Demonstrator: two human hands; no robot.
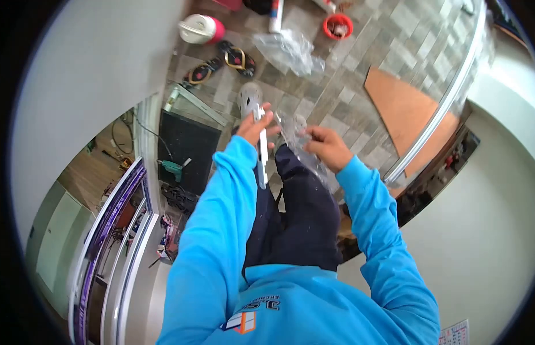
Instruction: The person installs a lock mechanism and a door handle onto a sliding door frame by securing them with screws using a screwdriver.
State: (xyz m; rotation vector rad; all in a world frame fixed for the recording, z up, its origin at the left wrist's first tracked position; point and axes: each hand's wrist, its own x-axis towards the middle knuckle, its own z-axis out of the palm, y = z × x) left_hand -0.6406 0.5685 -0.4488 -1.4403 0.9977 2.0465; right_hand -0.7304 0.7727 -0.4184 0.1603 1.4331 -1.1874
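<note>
My left hand (254,130) is closed around a narrow white metal-looking strip (263,155), which hangs down in front of my dark trousers. A crumpled clear plastic wrapper (294,136) stretches from beside the strip toward the right. My right hand (329,149) pinches the wrapper's right side between thumb and fingers. Both hands are at about knee height, over the tiled floor (342,109). Below them shows a light grey clog (250,95) on my foot.
At left, a teal power tool (172,168) lies by a black panel (190,141) and a white frame piece (201,106). Ahead are sandals (240,59), a pink-and-white jug (201,29), plastic sheeting (290,52) and a red bowl (337,26). An orange-brown board (402,109) lies right, beside a metal track (434,126).
</note>
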